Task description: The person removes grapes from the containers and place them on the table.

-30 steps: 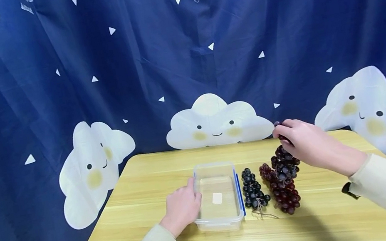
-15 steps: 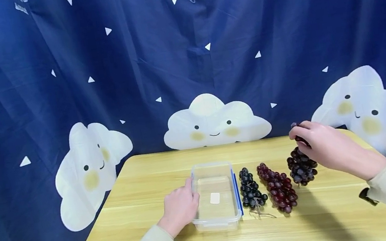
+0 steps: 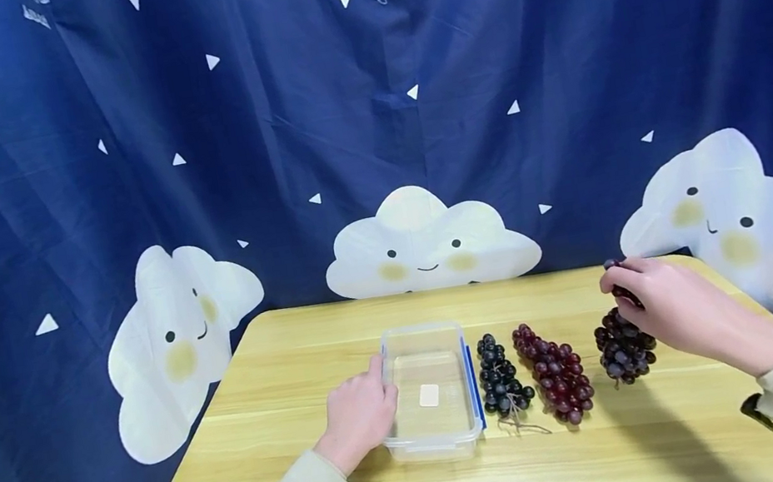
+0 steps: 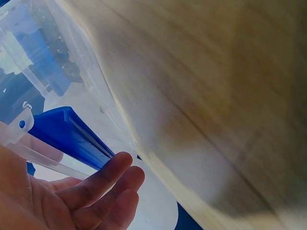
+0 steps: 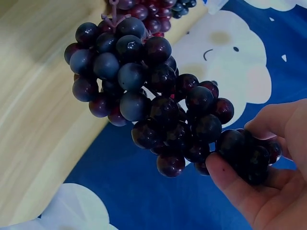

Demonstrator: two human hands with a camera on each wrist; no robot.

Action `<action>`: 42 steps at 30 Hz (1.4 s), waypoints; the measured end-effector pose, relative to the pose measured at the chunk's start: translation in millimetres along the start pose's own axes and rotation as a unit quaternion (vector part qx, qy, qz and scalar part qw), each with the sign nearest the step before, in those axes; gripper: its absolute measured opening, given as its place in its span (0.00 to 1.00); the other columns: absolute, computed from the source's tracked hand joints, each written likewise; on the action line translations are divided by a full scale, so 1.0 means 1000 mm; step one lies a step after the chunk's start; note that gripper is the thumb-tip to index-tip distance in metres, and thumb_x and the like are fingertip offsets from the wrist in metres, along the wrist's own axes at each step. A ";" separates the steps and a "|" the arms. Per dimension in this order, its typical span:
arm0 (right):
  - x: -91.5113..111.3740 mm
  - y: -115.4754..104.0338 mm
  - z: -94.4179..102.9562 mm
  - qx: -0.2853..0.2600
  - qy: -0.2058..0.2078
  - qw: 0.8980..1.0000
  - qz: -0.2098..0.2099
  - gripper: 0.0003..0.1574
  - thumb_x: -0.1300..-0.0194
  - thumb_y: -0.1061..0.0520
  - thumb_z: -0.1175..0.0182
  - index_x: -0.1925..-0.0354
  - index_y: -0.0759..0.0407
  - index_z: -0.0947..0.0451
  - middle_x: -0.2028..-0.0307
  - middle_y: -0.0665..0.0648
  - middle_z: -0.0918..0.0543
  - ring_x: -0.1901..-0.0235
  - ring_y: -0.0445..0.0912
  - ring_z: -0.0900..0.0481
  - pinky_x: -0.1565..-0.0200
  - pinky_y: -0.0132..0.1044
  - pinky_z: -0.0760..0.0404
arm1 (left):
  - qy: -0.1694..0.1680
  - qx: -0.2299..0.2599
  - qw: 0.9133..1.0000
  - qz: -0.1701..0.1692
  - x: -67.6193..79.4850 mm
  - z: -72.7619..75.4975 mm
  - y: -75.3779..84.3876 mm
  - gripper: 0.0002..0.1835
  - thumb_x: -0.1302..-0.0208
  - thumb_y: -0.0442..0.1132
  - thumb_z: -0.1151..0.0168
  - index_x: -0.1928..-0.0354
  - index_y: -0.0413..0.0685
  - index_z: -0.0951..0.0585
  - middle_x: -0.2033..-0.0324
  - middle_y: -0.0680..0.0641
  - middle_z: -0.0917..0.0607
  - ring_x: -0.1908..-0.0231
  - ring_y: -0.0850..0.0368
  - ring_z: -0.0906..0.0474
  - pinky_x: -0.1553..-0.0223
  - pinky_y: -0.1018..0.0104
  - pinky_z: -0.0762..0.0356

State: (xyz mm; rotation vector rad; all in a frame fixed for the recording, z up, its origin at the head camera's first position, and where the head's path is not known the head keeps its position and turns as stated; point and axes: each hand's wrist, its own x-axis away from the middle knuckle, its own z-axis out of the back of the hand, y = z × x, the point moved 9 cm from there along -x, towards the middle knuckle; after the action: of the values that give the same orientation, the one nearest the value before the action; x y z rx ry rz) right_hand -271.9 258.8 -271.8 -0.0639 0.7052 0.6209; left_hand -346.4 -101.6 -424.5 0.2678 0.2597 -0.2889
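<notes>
My right hand (image 3: pixel 681 304) grips the narrow end of a dark purple bunch of grapes (image 3: pixel 625 346), which hangs from it over the right side of the table. In the right wrist view, thumb and fingers close round the bunch's end grapes (image 5: pixel 235 148). My left hand (image 3: pixel 359 414) holds the left side of a clear plastic container (image 3: pixel 437 444); in the left wrist view its fingers (image 4: pixel 120 177) lie by a blue latch (image 4: pixel 72 134). Right of the container lie a black bunch of grapes (image 3: pixel 502 374) and a red bunch of grapes (image 3: pixel 555 374), side by side.
A light wooden table (image 3: pixel 284 358) carries everything. Another blue latch (image 3: pixel 474 379) runs down the container's right side, close to the black grapes. Behind the table hangs a dark blue curtain (image 3: pixel 306 119) with white clouds.
My right hand has moved right and somewhat lower with the dark purple grapes, away from above the red bunch, which now shows fully. My left hand keeps its place on the container.
</notes>
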 end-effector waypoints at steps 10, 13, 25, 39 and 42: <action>0.018 0.008 -0.006 -0.004 -0.018 1.000 -0.023 0.17 0.53 0.69 0.33 0.64 0.54 0.20 0.69 0.48 0.21 0.75 0.38 0.28 0.75 0.35 0.28 | -0.001 -0.002 1.000 0.004 -0.001 -0.001 -0.001 0.23 0.31 0.46 0.46 0.38 0.45 0.28 0.83 0.53 0.27 0.84 0.57 0.33 0.86 0.61 0.39; 0.023 0.009 -0.007 -0.008 -0.020 0.999 -0.026 0.17 0.53 0.69 0.32 0.64 0.53 0.21 0.69 0.47 0.22 0.75 0.37 0.29 0.76 0.33 0.29 | 0.000 0.000 1.000 0.003 -0.001 -0.002 -0.001 0.24 0.32 0.46 0.47 0.37 0.45 0.28 0.83 0.53 0.27 0.84 0.57 0.33 0.85 0.61 0.39; 0.033 0.010 -0.013 -0.026 -0.031 0.999 -0.036 0.18 0.53 0.68 0.32 0.65 0.50 0.21 0.69 0.45 0.22 0.74 0.35 0.30 0.75 0.32 0.29 | 0.004 0.001 1.000 0.002 0.001 0.001 0.000 0.23 0.31 0.46 0.46 0.37 0.45 0.28 0.84 0.54 0.28 0.85 0.58 0.34 0.85 0.62 0.39; 0.025 0.016 -0.031 -0.038 -0.034 0.998 -0.043 0.17 0.51 0.68 0.32 0.64 0.50 0.21 0.68 0.46 0.20 0.74 0.34 0.28 0.74 0.34 0.26 | 0.001 -0.004 1.000 0.004 0.001 0.001 0.002 0.25 0.31 0.46 0.46 0.35 0.44 0.29 0.84 0.54 0.28 0.84 0.58 0.33 0.85 0.62 0.38; 0.020 0.017 -0.037 -0.039 -0.040 0.997 -0.044 0.17 0.50 0.68 0.32 0.64 0.50 0.21 0.68 0.47 0.20 0.74 0.34 0.28 0.74 0.35 0.25 | -0.001 -0.007 1.000 0.005 0.001 0.000 0.000 0.26 0.31 0.47 0.47 0.34 0.44 0.29 0.84 0.54 0.28 0.84 0.58 0.33 0.85 0.62 0.38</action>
State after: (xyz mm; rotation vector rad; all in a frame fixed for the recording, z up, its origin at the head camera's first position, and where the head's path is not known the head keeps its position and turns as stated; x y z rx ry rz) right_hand -290.9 274.1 -310.1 -0.1404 0.5968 0.5627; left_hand -345.2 -101.5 -424.3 0.2551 0.2573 -0.2768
